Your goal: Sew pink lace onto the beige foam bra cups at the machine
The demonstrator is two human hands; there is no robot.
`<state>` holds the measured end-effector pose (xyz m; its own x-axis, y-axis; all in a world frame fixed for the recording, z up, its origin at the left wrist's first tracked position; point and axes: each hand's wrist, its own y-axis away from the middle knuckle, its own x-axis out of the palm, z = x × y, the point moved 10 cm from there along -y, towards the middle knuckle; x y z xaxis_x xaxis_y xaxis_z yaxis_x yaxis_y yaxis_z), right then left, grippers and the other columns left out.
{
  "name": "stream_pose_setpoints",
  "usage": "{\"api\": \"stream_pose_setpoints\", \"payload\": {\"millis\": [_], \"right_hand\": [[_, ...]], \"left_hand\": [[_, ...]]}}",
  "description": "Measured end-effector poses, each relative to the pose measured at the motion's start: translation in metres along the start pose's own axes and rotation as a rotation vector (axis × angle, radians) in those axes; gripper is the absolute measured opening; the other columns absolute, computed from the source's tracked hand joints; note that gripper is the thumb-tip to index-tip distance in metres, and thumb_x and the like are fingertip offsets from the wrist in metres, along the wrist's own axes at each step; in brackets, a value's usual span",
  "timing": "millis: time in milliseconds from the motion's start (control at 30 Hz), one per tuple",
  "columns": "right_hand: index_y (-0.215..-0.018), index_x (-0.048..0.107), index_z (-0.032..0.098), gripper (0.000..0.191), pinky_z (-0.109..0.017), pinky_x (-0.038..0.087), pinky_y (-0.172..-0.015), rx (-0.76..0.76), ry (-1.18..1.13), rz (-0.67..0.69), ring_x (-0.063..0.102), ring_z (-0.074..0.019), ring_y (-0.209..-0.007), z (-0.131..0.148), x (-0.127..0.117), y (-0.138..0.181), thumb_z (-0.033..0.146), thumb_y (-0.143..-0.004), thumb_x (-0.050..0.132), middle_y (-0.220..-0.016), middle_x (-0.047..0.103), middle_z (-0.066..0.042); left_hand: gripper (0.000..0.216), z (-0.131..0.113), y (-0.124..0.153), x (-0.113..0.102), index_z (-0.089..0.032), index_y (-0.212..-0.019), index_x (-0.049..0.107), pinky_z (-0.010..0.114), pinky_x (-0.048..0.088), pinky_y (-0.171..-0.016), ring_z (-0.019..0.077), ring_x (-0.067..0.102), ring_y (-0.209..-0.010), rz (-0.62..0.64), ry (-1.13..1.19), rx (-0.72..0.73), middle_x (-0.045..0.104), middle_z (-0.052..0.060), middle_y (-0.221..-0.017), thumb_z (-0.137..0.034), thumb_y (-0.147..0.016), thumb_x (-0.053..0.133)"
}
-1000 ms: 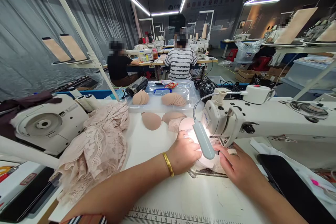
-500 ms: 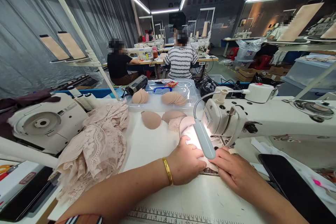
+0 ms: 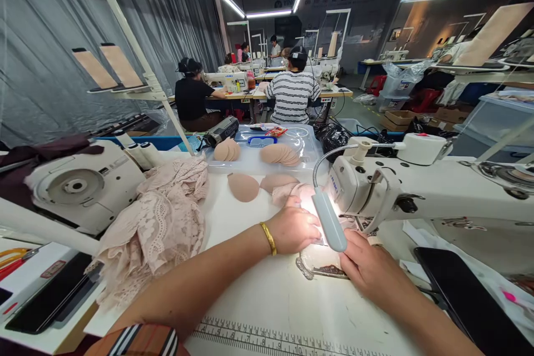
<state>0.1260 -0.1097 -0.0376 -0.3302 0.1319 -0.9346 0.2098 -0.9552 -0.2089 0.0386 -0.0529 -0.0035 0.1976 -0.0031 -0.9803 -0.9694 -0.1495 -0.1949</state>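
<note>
Two bare hands are resting under the head of a white sewing machine. The left hand, wearing a gold bangle, is pressing down a pale pink cup piece with its fingers bent and pressed together; this piece is lying on the table just beside the needle area. The right hand is lying flat near a clear plate, but a grey lamp head is covering its fingertips, so I cannot tell if they are pinching anything. Behind, two loose foam cups are lying before a clear lid carrying more cups. A pile of pink lace is sitting to the left, and a black phone to the right. A printed ruler is running along the near edge; blue letters on the machine and white writing on the far wall are too small to read.
</note>
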Motion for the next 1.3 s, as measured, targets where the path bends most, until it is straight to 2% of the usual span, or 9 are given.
{"api": "stream_pose_setpoints", "payload": {"millis": [100,200,267,333,433,500,700,900,1300], "right_hand": [[-0.090,0.054,0.025,0.023,-0.031,0.041,-0.059,0.011,0.022,-0.008,0.057,-0.0207,-0.075,0.001,0.000,0.000,0.019,-0.101,0.035,-0.085,0.057,-0.002],[-0.089,0.053,0.024,0.022,-0.031,0.041,-0.059,-0.005,0.024,-0.034,0.056,-0.0199,-0.074,0.005,-0.005,0.001,0.020,-0.102,0.036,-0.084,0.055,-0.002],[-0.091,0.054,0.024,0.021,-0.031,0.039,-0.056,-0.011,0.033,-0.041,0.054,-0.0189,-0.069,0.006,-0.006,0.002,0.021,-0.102,0.036,-0.083,0.054,-0.002],[-0.094,0.054,0.024,0.021,-0.031,0.037,-0.055,-0.011,0.041,-0.039,0.052,-0.0179,-0.064,0.005,-0.005,0.002,0.021,-0.102,0.035,-0.083,0.054,-0.001],[-0.097,0.055,0.024,0.021,-0.031,0.037,-0.055,-0.012,0.036,-0.038,0.052,-0.0177,-0.063,0.005,-0.004,0.003,0.020,-0.102,0.035,-0.083,0.054,-0.001],[-0.097,0.055,0.024,0.020,-0.032,0.037,-0.056,-0.011,0.032,-0.043,0.052,-0.0182,-0.065,0.004,-0.004,0.003,0.020,-0.102,0.035,-0.084,0.054,-0.001],[-0.090,0.053,0.024,0.021,-0.032,0.037,-0.059,-0.020,0.000,-0.043,0.053,-0.0190,-0.068,0.005,-0.007,0.001,0.020,-0.102,0.036,-0.085,0.055,-0.002],[-0.091,0.052,0.024,0.021,-0.032,0.036,-0.059,-0.026,0.006,-0.038,0.050,-0.0181,-0.065,0.005,-0.006,0.000,0.021,-0.103,0.035,-0.085,0.055,-0.002],[-0.089,0.051,0.025,0.021,-0.033,0.038,-0.061,0.010,-0.005,-0.016,0.054,-0.0200,-0.072,0.000,-0.004,0.002,0.021,-0.102,0.035,-0.086,0.056,-0.002]], "left_hand": [[0.019,0.011,-0.001,-0.005,-0.018,-0.080,0.067,0.054,0.032,-0.103,0.0266,0.058,-0.101,-0.073,-0.061,-0.076,0.068,0.007,-0.097,-0.020,-0.094,0.053],[0.020,0.040,0.006,-0.017,-0.016,-0.104,0.067,0.047,0.040,-0.102,0.0298,0.054,-0.115,-0.185,-0.079,-0.318,0.062,0.013,-0.119,-0.018,-0.095,0.050],[0.032,0.062,0.015,-0.018,-0.013,-0.123,0.060,0.038,0.046,-0.095,0.0254,0.057,-0.111,-0.168,-0.048,-0.496,0.060,0.014,-0.122,-0.010,-0.095,0.047],[0.031,0.071,0.023,-0.014,-0.011,-0.118,0.061,0.034,0.049,-0.081,0.0226,0.062,-0.093,-0.079,-0.039,-0.568,0.065,0.012,-0.107,-0.004,-0.090,0.051],[0.004,0.062,0.027,-0.010,-0.013,-0.082,0.066,0.036,0.047,-0.074,0.0225,0.060,-0.074,0.044,-0.067,-0.523,0.064,0.008,-0.079,-0.010,-0.083,0.064],[0.015,0.047,0.026,-0.008,-0.015,-0.070,0.064,0.040,0.046,-0.078,0.0250,0.060,-0.076,0.086,-0.093,-0.464,0.062,0.009,-0.074,-0.020,-0.084,0.068],[0.012,-0.025,0.008,0.007,-0.017,-0.092,0.063,0.033,0.046,-0.079,0.0206,0.059,-0.088,0.092,-0.023,0.014,0.066,0.006,-0.096,-0.009,-0.083,0.060],[0.006,-0.027,0.009,0.018,-0.016,-0.085,0.058,0.034,0.045,-0.069,0.0210,0.055,-0.078,0.107,-0.097,-0.057,0.062,0.007,-0.092,-0.016,-0.082,0.064],[0.012,-0.030,-0.001,0.022,-0.015,-0.080,0.059,0.036,0.043,-0.074,0.0207,0.054,-0.079,0.027,-0.115,-0.064,0.059,0.008,-0.082,-0.016,-0.091,0.055]]}}
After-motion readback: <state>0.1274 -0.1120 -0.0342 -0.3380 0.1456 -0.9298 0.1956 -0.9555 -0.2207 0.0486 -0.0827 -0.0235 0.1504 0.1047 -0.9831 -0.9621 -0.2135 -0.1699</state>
